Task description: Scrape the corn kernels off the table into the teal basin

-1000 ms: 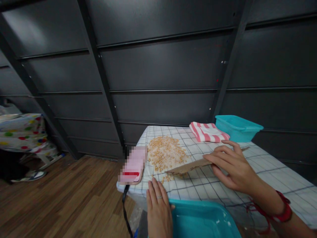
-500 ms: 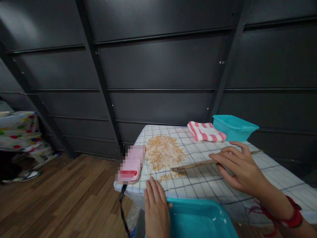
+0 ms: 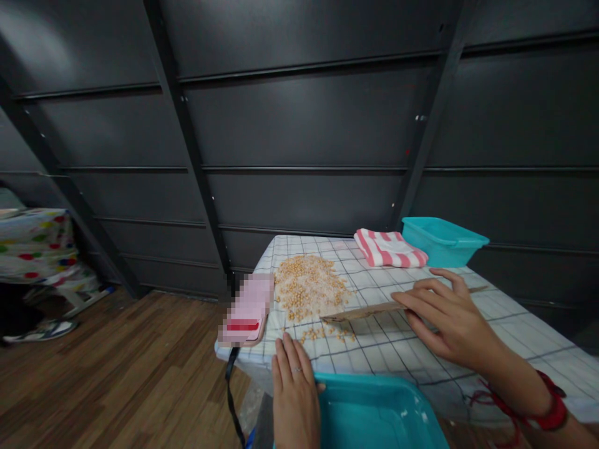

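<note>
My right hand (image 3: 444,312) grips a thin brown strip of cardboard (image 3: 369,310) between thumb and fingers, roughly level above the checked cloth. The strip's left end reaches the near side of a spread heap of yellow beans mixed with white grains (image 3: 309,290). Several loose yellow beans (image 3: 322,333) lie just in front of that end. Near the table's front edge, my left hand (image 3: 294,386) rests with fingers stretched out over the cloth. Its thumb is by the left rim of a teal basin (image 3: 369,381), which sits below the table edge and is partly cut off.
A pink phone (image 3: 248,308), partly pixelated, lies left of the heap, with a black strap (image 3: 230,386) hanging down. Toward the back right are a folded pink-and-white striped towel (image 3: 390,248) and another teal basin (image 3: 442,240). A dark panelled wall (image 3: 304,137) stands behind the table.
My right hand and the cardboard strip have shifted slightly left. A few loose beans by the strip's end now show farther right. My left hand stays in place.
</note>
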Action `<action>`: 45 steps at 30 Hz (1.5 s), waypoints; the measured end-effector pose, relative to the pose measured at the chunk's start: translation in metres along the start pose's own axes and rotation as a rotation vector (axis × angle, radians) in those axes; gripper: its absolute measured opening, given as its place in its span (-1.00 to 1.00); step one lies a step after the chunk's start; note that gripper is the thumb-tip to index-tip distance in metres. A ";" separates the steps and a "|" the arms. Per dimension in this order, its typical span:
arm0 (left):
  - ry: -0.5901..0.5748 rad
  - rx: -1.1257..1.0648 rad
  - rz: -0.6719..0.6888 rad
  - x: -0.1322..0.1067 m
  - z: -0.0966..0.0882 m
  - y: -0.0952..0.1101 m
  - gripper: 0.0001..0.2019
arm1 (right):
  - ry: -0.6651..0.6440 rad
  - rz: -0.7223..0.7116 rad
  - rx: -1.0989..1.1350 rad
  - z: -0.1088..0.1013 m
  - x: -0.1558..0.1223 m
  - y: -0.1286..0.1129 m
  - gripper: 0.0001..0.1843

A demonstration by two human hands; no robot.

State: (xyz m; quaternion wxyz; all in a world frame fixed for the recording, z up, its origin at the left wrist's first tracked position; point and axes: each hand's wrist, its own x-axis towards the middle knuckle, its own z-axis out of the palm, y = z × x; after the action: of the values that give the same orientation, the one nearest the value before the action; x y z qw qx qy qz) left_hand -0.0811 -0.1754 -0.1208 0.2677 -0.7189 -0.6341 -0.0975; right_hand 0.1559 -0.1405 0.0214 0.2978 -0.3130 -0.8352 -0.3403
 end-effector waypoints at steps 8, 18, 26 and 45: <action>-0.019 -0.044 -0.043 0.000 -0.004 0.002 -0.48 | 0.005 0.001 0.022 -0.012 -0.009 0.003 -0.76; -0.050 -0.056 -0.055 0.002 -0.007 0.003 -0.48 | -0.012 -0.017 0.027 -0.008 -0.005 -0.002 -0.77; -0.057 -0.073 -0.030 0.000 -0.004 0.001 -0.52 | -0.050 -0.028 0.019 -0.022 -0.018 0.003 -0.72; -0.120 -0.027 -0.040 0.007 -0.020 0.005 -0.48 | -0.106 0.031 -0.034 -0.037 -0.027 -0.006 -0.77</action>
State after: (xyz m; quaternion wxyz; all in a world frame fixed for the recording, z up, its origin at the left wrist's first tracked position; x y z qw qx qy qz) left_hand -0.0713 -0.1798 -0.1024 0.2176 -0.7143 -0.6617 -0.0679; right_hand 0.1787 -0.1806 0.0216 0.2529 -0.3486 -0.8389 -0.3328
